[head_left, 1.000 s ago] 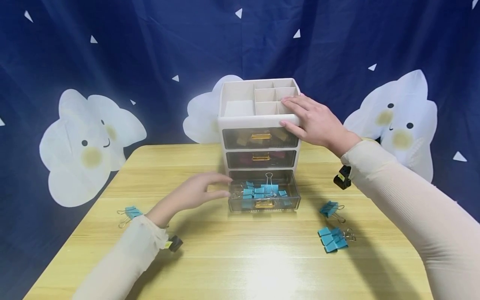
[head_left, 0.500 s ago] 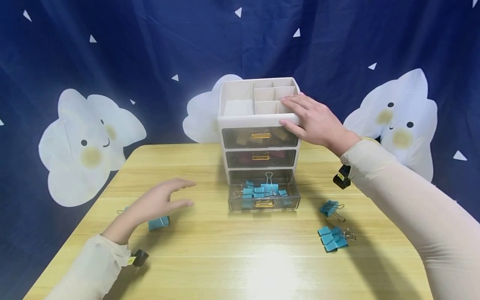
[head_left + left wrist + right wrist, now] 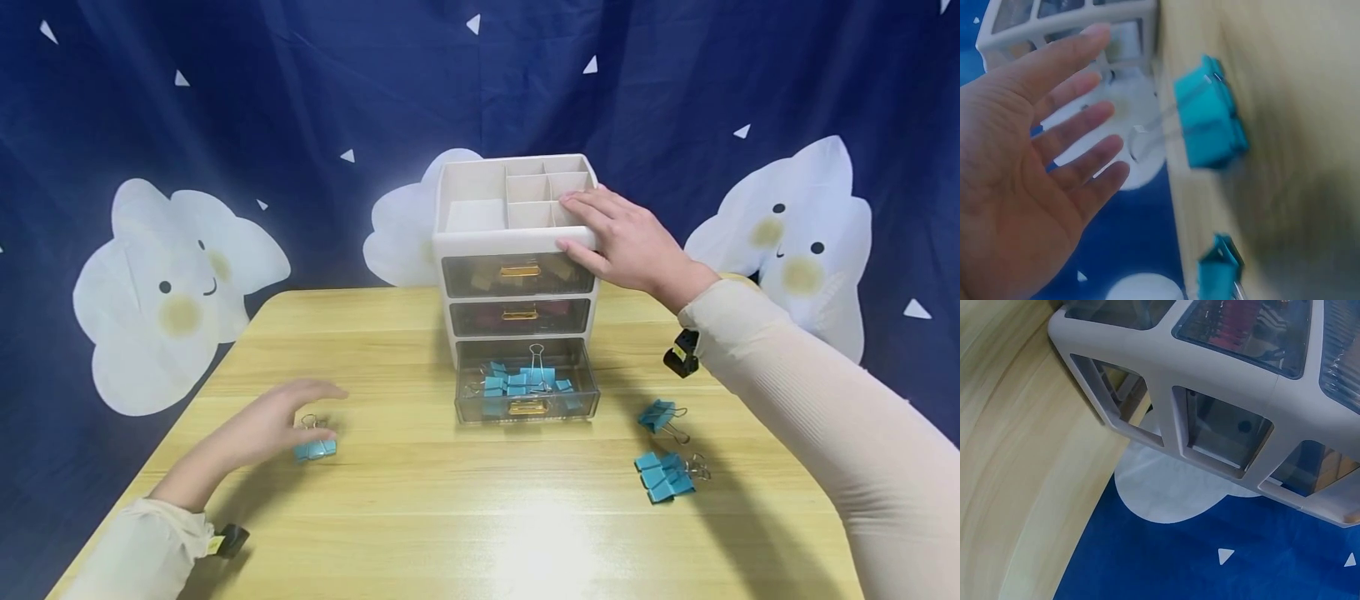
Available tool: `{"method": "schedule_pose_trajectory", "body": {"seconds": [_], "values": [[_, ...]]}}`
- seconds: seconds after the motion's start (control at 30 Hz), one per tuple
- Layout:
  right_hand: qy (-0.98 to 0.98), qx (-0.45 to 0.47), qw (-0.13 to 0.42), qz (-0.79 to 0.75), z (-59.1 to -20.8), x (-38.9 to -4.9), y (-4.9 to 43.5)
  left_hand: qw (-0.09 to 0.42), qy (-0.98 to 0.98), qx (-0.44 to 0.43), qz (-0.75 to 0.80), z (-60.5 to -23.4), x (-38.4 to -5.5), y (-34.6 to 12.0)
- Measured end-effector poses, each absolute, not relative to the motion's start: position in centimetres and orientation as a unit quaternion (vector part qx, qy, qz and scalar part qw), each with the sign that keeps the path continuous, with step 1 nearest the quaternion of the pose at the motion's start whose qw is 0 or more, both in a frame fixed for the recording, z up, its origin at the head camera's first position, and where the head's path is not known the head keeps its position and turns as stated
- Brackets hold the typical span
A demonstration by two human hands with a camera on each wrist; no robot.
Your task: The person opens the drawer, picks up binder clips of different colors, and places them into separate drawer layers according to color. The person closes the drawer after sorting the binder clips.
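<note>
My left hand [image 3: 258, 425] hovers over the left of the table with fingers loosely spread, holding nothing. Just beyond its thumb lies a teal binder clip [image 3: 316, 450] with its wire handles up. In the left wrist view that binder clip [image 3: 1207, 119] sits beside the fingertips, and another teal clip [image 3: 1219, 272] lies further down. My right hand [image 3: 626, 242] rests on the top right corner of a white desktop drawer organizer [image 3: 480, 243], fingers over the rim and thumb on the front. Its bottom drawer [image 3: 480, 410] is pulled out, with several teal clips [image 3: 538, 379] inside.
To the right of the organizer lie a single teal clip [image 3: 657, 416] and a cluster of teal clips [image 3: 666, 477]. The two upper drawers [image 3: 520, 317] are closed and contain small items. A blue curtain [image 3: 315, 83] with white clouds hangs behind the wooden table [image 3: 420, 517].
My left hand has moved away from the open drawer, leftward and toward me, to the clip on the left. My right hand has stayed on the organizer.
</note>
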State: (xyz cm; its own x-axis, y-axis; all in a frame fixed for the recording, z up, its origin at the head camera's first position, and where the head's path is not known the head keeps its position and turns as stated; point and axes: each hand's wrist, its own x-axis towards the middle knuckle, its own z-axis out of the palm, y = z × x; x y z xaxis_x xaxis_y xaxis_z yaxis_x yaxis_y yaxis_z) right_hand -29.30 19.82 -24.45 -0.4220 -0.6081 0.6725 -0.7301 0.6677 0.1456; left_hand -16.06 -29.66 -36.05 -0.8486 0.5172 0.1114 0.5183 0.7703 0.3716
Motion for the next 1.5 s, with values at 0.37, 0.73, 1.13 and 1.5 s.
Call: {"method": "schedule_pose_trajectory", "body": {"seconds": [0.37, 0.73, 1.13, 1.5], "values": [[-0.840, 0.397, 0.360, 0.086, -24.4, -29.2, 19.8, -0.066, -0.939, -0.284, -0.181, -37.5, -15.5, -31.3], [-0.838, 0.397, 0.364, 0.084, -24.4, -29.2, 19.7, -0.046, -0.944, -0.276, -0.172, -38.4, -15.6, -31.1], [-0.842, 0.394, 0.360, 0.082, -24.4, -29.2, 19.7, -0.123, -0.919, -0.240, -0.288, -38.3, -15.8, -31.9], [-0.848, 0.387, 0.354, 0.082, -24.3, -29.0, 19.7, -0.173, -0.913, -0.232, -0.287, -38.5, -16.1, -31.8]]}}
